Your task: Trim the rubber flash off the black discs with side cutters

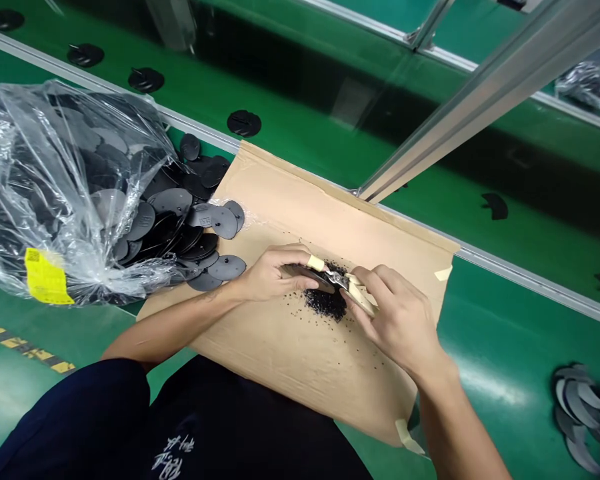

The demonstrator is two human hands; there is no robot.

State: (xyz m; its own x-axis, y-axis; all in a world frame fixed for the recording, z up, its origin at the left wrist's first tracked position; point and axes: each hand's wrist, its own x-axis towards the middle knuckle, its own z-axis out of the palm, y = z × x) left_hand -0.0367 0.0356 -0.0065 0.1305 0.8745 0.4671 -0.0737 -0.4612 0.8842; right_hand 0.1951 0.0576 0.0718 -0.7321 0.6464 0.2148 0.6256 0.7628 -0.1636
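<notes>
My left hand is closed around a dark, flat plastic piece, with yellow tape wrapped on one fingertip. In my right hand is a pair of cutting pliers with pale handles. The metal jaws of the pliers meet the edge of the dark piece; whether they are closed on it I cannot tell. Below both hands, a heap of small black scraps lies on the brown paper sheet, with loose bits scattered around it.
At the left, a clear plastic bag with a yellow label holds many dark flat discs, some spilling onto the paper. A metal post rises behind the paper. Curved dark pieces are stacked at the right on the green surface.
</notes>
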